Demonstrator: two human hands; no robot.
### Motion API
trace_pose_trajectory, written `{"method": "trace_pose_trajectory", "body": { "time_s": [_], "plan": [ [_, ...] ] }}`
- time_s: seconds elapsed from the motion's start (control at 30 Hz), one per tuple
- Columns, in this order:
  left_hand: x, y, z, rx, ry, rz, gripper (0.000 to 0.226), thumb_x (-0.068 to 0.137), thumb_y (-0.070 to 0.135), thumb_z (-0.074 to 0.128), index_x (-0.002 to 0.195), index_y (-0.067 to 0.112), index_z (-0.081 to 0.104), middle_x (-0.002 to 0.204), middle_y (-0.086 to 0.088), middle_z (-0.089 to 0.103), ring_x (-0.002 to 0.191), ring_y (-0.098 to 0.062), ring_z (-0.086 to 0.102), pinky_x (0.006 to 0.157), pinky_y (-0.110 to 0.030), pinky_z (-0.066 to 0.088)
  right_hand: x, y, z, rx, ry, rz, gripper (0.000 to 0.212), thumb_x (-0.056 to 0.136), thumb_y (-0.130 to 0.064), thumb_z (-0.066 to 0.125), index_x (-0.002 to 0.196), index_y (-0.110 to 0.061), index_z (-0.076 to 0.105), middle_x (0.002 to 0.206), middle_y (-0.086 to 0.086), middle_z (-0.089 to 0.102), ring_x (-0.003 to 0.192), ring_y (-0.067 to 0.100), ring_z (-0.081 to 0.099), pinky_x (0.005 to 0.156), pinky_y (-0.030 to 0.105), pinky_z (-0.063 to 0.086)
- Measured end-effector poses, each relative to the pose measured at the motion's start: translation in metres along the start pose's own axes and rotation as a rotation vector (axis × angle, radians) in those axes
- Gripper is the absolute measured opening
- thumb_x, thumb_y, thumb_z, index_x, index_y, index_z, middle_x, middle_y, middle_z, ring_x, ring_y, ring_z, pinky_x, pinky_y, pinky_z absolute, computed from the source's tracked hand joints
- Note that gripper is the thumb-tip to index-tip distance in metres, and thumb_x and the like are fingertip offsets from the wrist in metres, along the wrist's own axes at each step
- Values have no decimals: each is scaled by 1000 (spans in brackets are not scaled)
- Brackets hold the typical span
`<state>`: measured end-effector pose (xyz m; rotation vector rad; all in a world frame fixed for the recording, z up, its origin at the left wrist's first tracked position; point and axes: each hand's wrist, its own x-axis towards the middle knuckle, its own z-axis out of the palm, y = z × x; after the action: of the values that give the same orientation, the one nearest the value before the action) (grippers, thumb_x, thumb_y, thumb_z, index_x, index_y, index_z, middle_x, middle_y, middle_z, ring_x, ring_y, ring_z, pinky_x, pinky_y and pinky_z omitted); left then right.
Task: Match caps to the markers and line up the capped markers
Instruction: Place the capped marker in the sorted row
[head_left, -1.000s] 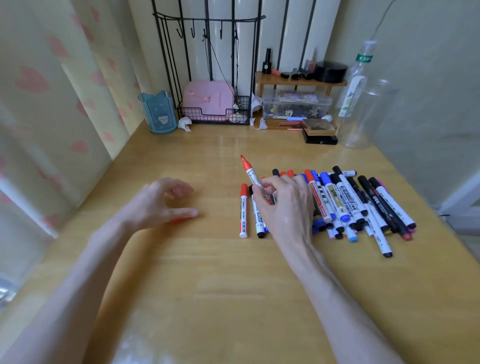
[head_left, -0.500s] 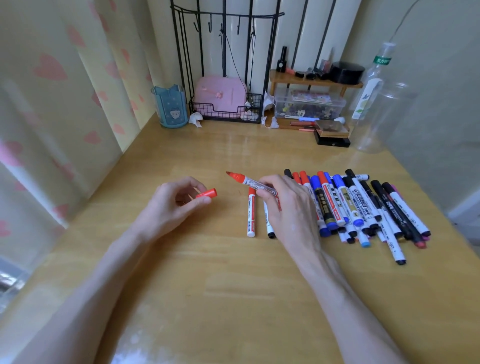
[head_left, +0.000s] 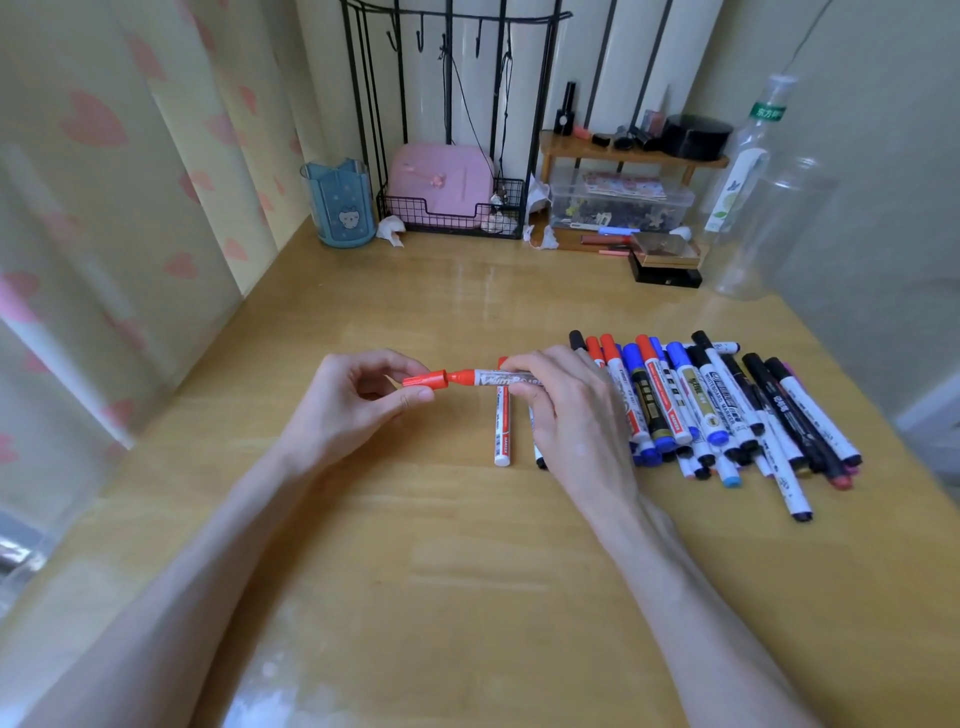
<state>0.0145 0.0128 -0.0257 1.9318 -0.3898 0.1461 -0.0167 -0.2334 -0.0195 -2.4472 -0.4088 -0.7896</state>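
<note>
1. A yellow wooden surface sits in a corner of the room. A big pile of markers lies on it: red, blue and black ones, all jumbled.
2. Just left of the pile, the right hand has its fingers curled round a red marker. It holds the marker sideways, up off the surface.
3. A bit further left of the pile, the left hand pinches a red cap with thumb and fingers. The cap meets the marker's tip. I cannot tell if it is pushed all the way on.
4. If the cap goes on crooked, it could squash the tip or put red ink on the fingers.
5. If the cap is not pushed on tight, I think it could slip off when the marker is put down.
6. The right hand is very close to the left edge of the pile. A bump there could make markers roll away.
7. A capped red marker lies just left of the pile, under the hands. A careless drop next to it could knock the line crooked.
</note>
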Motion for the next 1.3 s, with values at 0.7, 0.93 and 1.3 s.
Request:
{"method": "trace_pose_trajectory", "body": {
  "time_s": [0.7,0.93,1.3],
  "plan": [
    [-6,5,8,107,16,133,23,89,31,76,103,14,81,79,10,72,69,-11,67,76,-15,51,-5,-10,10,101,-31,-55,20,97,-16,68,114,-15,76,88,1,64,78,22,61,68,40,51],
    [-2,11,12,82,64,143,19,90,26,76,102,12,81,76,0,70,66,-8,65,75,-14,50,-1,-18,7,93,59,-63,20,93,-7,70,110,-13,78,85,1,63,79,22,60,68,40,51],
    [-3,10,15,157,39,208,16,92,26,75,103,16,81,76,-2,70,69,-15,66,75,-20,51,-1,-12,9,161,41,-50,30,86,6,66,108,-10,78,84,4,66,82,24,66,70,42,55]
  ]
}}
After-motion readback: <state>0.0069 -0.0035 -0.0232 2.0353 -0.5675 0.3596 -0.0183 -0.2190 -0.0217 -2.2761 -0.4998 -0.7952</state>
